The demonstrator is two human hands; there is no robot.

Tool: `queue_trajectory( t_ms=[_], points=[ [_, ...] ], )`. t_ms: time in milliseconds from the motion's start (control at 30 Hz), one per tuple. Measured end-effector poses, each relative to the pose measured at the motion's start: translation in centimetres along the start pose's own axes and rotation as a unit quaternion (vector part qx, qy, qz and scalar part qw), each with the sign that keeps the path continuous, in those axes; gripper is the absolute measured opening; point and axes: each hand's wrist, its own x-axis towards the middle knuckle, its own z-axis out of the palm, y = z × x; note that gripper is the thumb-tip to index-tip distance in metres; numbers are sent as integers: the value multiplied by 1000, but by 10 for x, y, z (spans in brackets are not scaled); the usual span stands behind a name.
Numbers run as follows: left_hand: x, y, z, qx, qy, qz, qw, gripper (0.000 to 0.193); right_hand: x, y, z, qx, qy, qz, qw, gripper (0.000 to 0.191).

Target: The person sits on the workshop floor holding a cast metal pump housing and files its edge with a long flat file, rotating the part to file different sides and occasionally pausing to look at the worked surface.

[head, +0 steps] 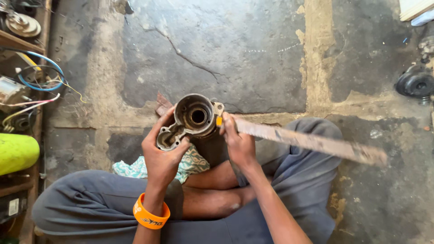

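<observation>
A grimy cast-metal housing (192,121), round with a deep bore at its centre and a lobed flange at its 8 o'clock side, is held above the lap of a person seated cross-legged on a cracked stone floor (217,49). The left hand (162,156) is closed around the flange from below, fingers wrapped over its edge. The right hand (238,142) is closed on the near end of a long flat blade (312,142), which runs out toward 3 o'clock and looks blurred; its tip is pressed at the housing's rim by a small orange part. The housing is judged heavy, rigid and probably greasy, so it is best gripped by the flange or outer wall, not the bore. The blade is thin and likely springy, with edges to be kept off the fingers. A patterned teal cloth (194,161) lies in the lap beneath. An orange wristband (150,216) is worn on the left wrist. At 9 o'clock a shelf with wires (38,83) and a yellow-green cylinder (17,152) crowds the side; at 2 o'clock a black pulley (415,84) rests on the floor.
</observation>
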Motion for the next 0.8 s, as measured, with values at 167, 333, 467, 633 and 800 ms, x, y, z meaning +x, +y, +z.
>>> queue_trajectory(
  t_ms=[167, 333, 467, 633, 800],
  points=[
    [-1, -1, -1, 7, 3, -3, 1000, 65, -1, 2, 2, -25, 16, -17, 999, 31],
    [0, 0, -2, -6, -8, 0, 1000, 67, -2, 9, 2, -9, -4, -57, 998, 34],
    [0, 1, -2, -6, -2, -9, 1000, 66, -5, 15, 8, 2, 22, -56, 998, 34],
    [0, 1, -1, -14, -9, -1, 1000, 67, -7, 17, 10, 48, 19, -48, 997, 27],
    [1, 0, 0, -1, -1, 4, 1000, 66, -11, 20, 11, 14, 24, -58, 998, 39]
  ],
)
